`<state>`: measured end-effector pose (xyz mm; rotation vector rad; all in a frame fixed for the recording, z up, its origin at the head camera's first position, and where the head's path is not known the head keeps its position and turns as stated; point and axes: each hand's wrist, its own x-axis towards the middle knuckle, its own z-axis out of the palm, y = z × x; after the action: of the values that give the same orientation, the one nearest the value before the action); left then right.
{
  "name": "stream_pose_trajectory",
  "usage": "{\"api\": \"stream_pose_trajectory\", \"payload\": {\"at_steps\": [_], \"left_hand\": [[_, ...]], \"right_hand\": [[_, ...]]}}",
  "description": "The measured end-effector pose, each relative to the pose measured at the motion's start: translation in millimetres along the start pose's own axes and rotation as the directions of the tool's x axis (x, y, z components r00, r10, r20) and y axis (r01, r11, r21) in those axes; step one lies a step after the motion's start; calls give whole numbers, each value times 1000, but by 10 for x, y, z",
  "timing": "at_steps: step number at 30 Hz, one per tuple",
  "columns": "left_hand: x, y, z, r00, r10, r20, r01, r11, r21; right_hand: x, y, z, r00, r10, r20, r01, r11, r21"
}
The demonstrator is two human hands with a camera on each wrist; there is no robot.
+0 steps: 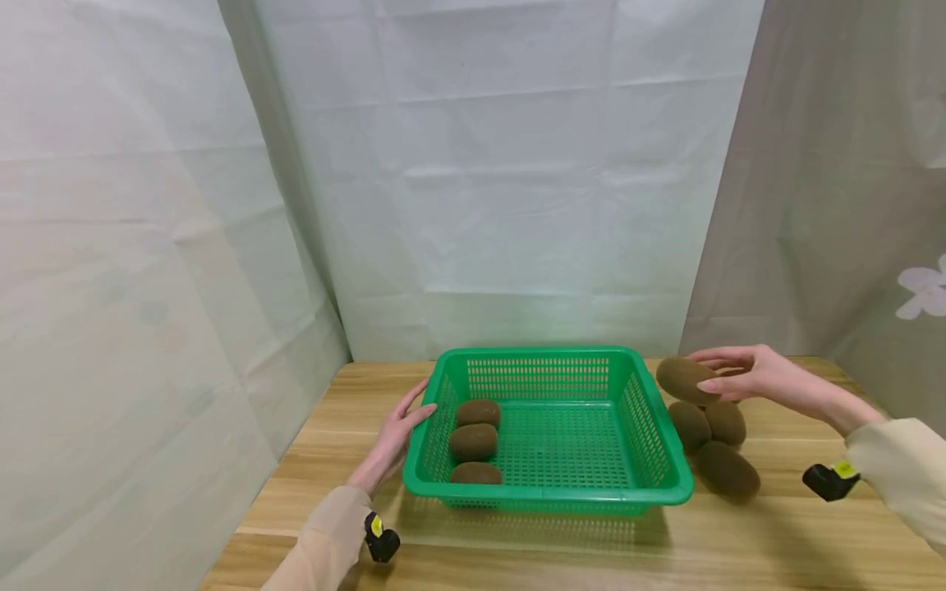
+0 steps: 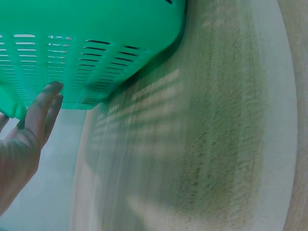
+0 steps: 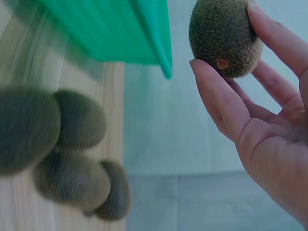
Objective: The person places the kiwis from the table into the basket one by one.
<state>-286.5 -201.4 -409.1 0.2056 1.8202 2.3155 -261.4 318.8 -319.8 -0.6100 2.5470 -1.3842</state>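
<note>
Head view: the right hand grasps a kiwi just outside the back right corner of the green basket, above several loose kiwis heaped on the tabletop. In the basket, three kiwis form a column near the left wall, lying lengthwise across. Any move of the held fruit is best made by lifting it clear of the rim and the heap, since a low swing could knock either. The left hand is lightly clasped over the left rim, a sensible brace.

Left wrist view: its fingers reach under the rim onto the slotted outer wall. Steady, gentle contact should be enough here; a hard tug might tilt the basket and roll its fruit.

Right wrist view: thumb and fingers pinch the held kiwi around its sides, leaving one end exposed (a small pale scar marks it). Soft pressure would spare the flesh, and lowering rather than dropping would suit such roundish fruit. Four loose kiwis cluster below, well apart from the hand.
</note>
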Motion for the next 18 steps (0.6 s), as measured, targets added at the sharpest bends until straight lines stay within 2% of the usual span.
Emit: {"api": "stream_pose_trajectory", "payload": {"at_steps": [11, 18], "left_hand": [[23, -47, -24, 1000, 18, 8, -18, 1000, -3], [100, -171, -86, 998, 54, -27, -54, 998, 19]], "right_hand": [[402, -322, 318, 994, -95, 62, 93, 995, 38], [670, -490, 538, 992, -62, 108, 54, 996, 76]]}}
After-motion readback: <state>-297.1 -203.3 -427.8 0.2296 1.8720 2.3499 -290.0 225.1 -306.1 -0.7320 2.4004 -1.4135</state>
